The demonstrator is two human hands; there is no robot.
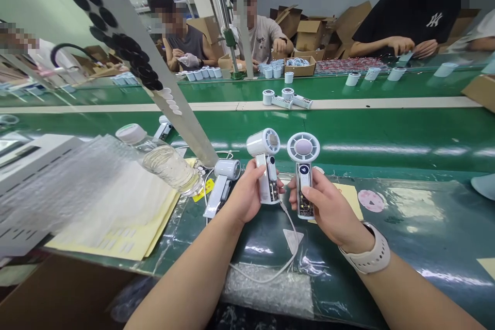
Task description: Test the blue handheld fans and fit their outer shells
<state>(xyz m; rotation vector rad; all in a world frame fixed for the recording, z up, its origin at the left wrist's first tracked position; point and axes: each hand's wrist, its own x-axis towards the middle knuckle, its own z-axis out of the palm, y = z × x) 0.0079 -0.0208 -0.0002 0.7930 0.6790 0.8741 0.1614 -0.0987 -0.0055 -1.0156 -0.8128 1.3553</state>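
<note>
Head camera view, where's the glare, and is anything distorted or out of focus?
In the head view, long white streaks of glare run along the green conveyor belt and across the glossy mat; the wide lens steeply slants the perforated white bar; the left-hand fan and right-hand fan look sharp.

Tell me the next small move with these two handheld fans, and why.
Probably unplug the white cable from the base of the handheld fan in the left hand. The cable appears to run into that fan, while the second fan in the right hand shows a number on its screen and has no cable visible on it.
</note>
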